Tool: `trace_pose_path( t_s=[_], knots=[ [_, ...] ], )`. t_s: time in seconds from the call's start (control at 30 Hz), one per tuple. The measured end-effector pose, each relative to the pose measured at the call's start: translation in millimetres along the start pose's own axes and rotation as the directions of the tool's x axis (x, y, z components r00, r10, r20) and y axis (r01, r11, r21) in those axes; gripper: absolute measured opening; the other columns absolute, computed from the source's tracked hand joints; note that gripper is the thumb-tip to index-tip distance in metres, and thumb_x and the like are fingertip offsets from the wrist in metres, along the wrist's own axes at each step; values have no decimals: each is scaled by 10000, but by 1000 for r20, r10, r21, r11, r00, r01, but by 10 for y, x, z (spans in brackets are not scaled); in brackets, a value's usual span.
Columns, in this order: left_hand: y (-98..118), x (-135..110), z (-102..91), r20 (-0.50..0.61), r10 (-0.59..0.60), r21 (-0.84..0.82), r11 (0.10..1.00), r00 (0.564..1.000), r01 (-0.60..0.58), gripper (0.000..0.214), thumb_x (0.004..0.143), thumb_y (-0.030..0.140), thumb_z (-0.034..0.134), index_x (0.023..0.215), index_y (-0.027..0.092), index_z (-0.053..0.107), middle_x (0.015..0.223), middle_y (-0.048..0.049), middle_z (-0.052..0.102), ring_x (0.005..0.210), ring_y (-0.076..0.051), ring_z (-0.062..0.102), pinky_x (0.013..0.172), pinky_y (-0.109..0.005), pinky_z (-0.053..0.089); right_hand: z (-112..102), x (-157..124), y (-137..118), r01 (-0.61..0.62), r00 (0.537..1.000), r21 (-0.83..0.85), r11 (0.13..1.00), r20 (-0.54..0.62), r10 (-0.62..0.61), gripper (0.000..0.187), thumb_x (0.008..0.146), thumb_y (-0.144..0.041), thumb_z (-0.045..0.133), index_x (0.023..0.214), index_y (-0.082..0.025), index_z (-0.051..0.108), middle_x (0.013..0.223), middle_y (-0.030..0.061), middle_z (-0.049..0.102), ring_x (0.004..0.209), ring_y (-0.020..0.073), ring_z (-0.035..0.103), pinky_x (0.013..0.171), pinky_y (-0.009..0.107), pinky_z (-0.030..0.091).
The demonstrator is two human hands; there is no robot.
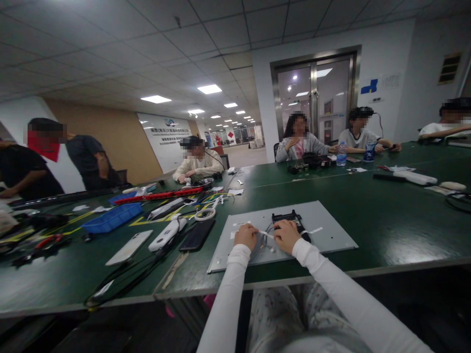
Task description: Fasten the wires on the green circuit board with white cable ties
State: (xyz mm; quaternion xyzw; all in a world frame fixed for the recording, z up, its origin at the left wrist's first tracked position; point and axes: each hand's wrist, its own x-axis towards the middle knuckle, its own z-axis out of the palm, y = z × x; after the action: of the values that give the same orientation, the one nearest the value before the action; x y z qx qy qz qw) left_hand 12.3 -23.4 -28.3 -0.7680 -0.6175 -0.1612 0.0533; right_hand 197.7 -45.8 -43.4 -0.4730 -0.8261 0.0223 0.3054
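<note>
A grey flat panel (pixel 243 264) lies on the green table in front of me. My left hand (pixel 246 236) is over its left half, fingers closed on one end of a narrow white strip (pixel 265 234). The strip stretches across to my right hand (pixel 286 237), whose fingers are closed on its other end. Thin grey cables (pixel 263 240) with small white connectors pass under the strip. Behind and beside my right hand sits a black part with a circuit board (pixel 289 215), partly covered by the fingers. Another white strip (pixel 315 230) sticks to the panel on the right.
Left of the panel lie a black phone (pixel 197 235), a white device (pixel 168 234), a white phone (pixel 129 247), a tape roll (pixel 205 214) and a blue tray (pixel 112 219). Across the table (pixel 375 220) people sit near two bottles (pixel 341 154). Black cables (pixel 125 279) hang at the front edge.
</note>
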Motion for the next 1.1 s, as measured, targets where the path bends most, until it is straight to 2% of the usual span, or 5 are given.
trace_pose_path(
  t_s=[0.23, 0.4, 0.83, 0.97, 1.1],
  knots=[
    [8, 3, 8, -20, 5, 27, 1000, 1000, -5, 288, 695, 114, 443, 881, 204, 643, 965, -51, 560, 949, -176, 455, 826, -282, 361, -26, -17, -18, 3, 1000, -29, 1000, 29, -2, 230, 720, -244, 463, 887, -279, 617, 1077, 18, 474, 1024, 189, 316, 857, 368, 164],
    [28, 8, 17, 12, 64, 2, 998, 998, -64, 293, 721, 125, 431, 845, 264, 657, 978, -19, 550, 962, -162, 443, 842, -269, 347, -40, -34, -36, 22, 997, -73, 997, 82, -16, 278, 737, -270, 448, 976, -319, 581, 1133, 20, 426, 1062, 196, 281, 885, 392, 122],
    [20, -5, 16, -11, 11, 16, 1000, 1000, -11, 311, 691, 103, 428, 857, 255, 643, 962, -11, 558, 957, -164, 455, 829, -267, 362, -25, -9, -14, -3, 1000, -24, 1000, 27, 3, 192, 721, -220, 462, 712, -233, 653, 1080, 20, 493, 1045, 185, 318, 880, 369, 168],
    [44, -32, -68, -157, -64, 22, 997, 986, 68, 426, 657, 70, 437, 1034, 235, 546, 1046, -28, 530, 990, -175, 442, 821, -277, 365, -13, -5, 6, 1, 1000, -7, 1000, -10, -1, 190, 714, -202, 462, 700, -218, 651, 1051, 18, 518, 1015, 180, 341, 861, 358, 194],
    [37, -55, -164, -306, -230, 5, 970, 924, 243, 428, 673, 87, 434, 1075, 219, 494, 1057, -50, 528, 1001, -193, 442, 821, -303, 357, -7, -5, 15, -1, 1000, 11, 1000, -31, 1, 175, 704, -200, 471, 692, -217, 645, 1023, 16, 530, 988, 180, 355, 849, 357, 202]
  ],
)
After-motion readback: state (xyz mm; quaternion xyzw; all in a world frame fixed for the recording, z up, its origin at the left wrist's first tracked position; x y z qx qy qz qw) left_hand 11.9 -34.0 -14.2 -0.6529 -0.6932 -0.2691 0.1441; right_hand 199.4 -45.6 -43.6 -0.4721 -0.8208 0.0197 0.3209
